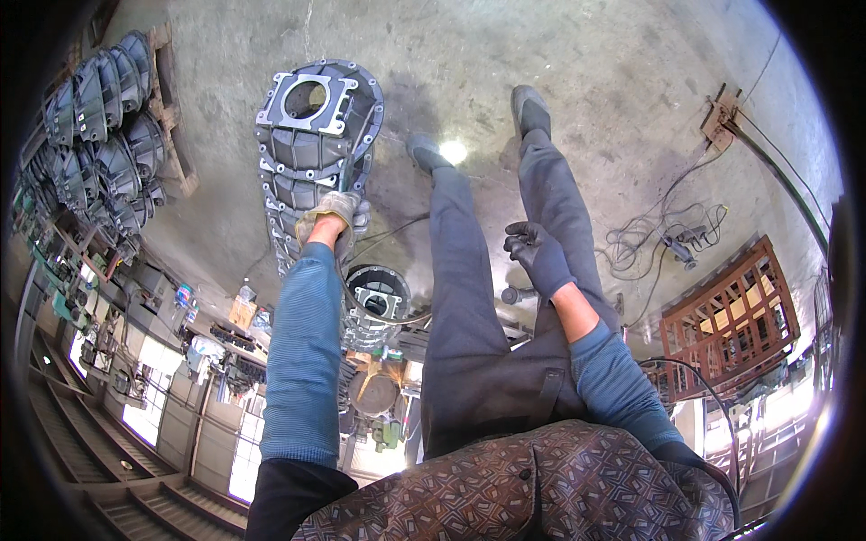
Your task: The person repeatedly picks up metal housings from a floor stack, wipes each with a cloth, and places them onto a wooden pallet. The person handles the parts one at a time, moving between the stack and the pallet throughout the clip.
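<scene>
My left hand [336, 219], in a worn grey and tan glove, is closed beside a tall stack of grey cast-metal housings [304, 142]. What it grips is mostly hidden; a dark hose [354, 296] curves away below it. The top housing has a flat face with a large round opening and a rim of bolt holes. My right hand [539, 257], in a dark glove, hangs over my right leg with its fingers curled in and nothing visible in them. Another housing [377, 298] with a round opening stands near my left forearm.
Many housings [99, 99] are piled on a wooden pallet [170, 108] at the left. A power tool with a cord [681, 248] lies on the concrete floor [622, 81] at the right, near a rusty slatted metal crate [731, 320]. A cable runs from a brown plate [722, 117].
</scene>
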Action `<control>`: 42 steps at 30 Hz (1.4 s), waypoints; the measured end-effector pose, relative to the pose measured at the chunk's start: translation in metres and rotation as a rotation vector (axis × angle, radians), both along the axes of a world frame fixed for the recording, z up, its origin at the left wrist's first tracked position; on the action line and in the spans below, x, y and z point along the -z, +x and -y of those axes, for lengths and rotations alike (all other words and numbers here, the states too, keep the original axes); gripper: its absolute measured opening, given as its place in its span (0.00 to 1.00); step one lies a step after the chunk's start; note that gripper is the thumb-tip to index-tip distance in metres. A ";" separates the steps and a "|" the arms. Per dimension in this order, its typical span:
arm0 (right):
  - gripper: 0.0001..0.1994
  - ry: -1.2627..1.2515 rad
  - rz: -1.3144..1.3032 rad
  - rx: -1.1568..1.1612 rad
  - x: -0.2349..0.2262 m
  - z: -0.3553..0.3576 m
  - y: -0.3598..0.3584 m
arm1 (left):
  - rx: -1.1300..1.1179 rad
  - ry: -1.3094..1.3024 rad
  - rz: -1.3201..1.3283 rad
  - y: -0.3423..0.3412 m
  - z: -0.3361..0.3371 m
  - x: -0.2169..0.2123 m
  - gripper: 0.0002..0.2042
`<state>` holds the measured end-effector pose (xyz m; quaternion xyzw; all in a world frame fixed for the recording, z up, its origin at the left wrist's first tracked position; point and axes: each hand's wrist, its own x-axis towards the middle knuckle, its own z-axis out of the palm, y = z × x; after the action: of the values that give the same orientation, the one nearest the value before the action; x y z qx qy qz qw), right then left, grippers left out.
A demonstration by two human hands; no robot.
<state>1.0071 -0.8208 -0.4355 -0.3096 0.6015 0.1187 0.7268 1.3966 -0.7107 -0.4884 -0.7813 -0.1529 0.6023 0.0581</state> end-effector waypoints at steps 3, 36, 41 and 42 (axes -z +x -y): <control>0.16 0.009 -0.015 -0.020 -0.001 0.002 0.001 | 0.133 -0.006 -0.023 0.003 -0.002 0.007 0.12; 0.14 0.025 0.021 0.037 0.003 -0.005 0.007 | 1.139 -0.098 0.215 -0.002 -0.074 0.024 0.20; 0.14 0.021 -0.029 0.099 0.004 -0.009 0.002 | 0.983 -0.007 0.184 -0.030 -0.046 0.019 0.17; 0.14 0.020 -0.021 0.102 0.002 -0.008 0.003 | 1.062 -0.028 0.139 -0.025 -0.065 0.030 0.16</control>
<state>1.0098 -0.8130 -0.4380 -0.2700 0.6231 0.0906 0.7284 1.3717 -0.6453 -0.5182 -0.7898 0.2680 0.4388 0.3344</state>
